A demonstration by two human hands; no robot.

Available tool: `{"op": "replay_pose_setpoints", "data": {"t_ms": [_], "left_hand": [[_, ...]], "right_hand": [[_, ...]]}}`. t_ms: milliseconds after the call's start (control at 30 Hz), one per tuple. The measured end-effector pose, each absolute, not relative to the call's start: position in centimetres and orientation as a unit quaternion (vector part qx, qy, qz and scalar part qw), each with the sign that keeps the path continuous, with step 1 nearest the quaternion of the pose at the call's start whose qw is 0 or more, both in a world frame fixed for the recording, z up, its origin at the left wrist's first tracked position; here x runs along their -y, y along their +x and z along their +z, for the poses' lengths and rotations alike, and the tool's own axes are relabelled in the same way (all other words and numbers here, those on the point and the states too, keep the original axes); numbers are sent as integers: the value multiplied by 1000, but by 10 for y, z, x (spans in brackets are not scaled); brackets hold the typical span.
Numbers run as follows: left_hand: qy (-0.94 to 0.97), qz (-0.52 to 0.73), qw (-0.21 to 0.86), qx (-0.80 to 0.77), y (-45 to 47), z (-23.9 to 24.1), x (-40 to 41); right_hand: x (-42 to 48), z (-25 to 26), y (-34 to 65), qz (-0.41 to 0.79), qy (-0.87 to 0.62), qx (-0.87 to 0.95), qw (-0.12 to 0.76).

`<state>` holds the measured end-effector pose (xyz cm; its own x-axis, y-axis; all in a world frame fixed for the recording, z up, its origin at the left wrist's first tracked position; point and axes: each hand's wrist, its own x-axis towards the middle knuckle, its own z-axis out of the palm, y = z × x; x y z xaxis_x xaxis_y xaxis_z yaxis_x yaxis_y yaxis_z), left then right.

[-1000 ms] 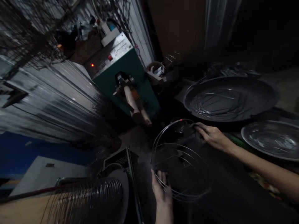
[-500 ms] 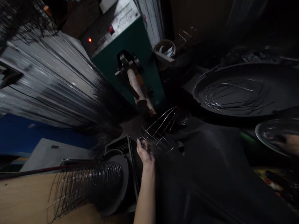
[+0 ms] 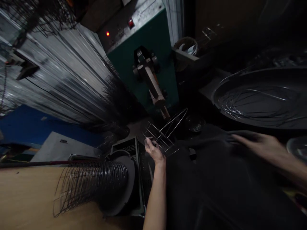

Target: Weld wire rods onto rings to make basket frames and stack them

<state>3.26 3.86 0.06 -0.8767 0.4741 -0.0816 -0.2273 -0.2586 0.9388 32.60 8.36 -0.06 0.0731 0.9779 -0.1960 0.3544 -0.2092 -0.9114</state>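
My left hand (image 3: pixel 154 150) is closed on one edge of a bent wire rack (image 3: pixel 160 131), thin metal rods crossing in a grid with longer loops reaching up and right. The rack is held just below the copper-coloured electrode tip (image 3: pixel 165 112) of a green spot welder (image 3: pixel 144 60). Whether the two touch cannot be told. Over the dark cloth on my lap, my right hand (image 3: pixel 262 145) points left with its fingers drawn together. Motion blurs its fingertips, and anything pinched there is too small to make out.
A large dark pan (image 3: pixel 263 124) with loose wires lies at the right, a clear bowl (image 3: pixel 296 147) nearer me. At lower left, a stack of wire frames (image 3: pixel 91 182) hangs on a rod beside a black crate (image 3: pixel 141 191). A small dish (image 3: pixel 195 123) sits past my lap.
My right hand has left the clear bowl and moved left toward the wire rack. My left hand still holds the rack, which has turned a little. The camera view has shifted.
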Motion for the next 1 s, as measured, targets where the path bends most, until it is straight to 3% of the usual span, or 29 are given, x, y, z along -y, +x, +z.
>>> {"op": "replay_pose_setpoints", "data": {"t_ms": [67,167,433,1000], "left_hand": [[110,786,223,-566,31,1,-36],[113,786,214,-570,26,0,-33],[80,787,207,-576,11,-11,-34],[86,763,239,-594,7,-15,-44]], "right_hand": [[-93,17,276,586,-602,404,361],[-105,40,216,661,-546,335,390],[-108,50,164,728,-452,282,433],[-113,51,153,739,-490,241,395]]}}
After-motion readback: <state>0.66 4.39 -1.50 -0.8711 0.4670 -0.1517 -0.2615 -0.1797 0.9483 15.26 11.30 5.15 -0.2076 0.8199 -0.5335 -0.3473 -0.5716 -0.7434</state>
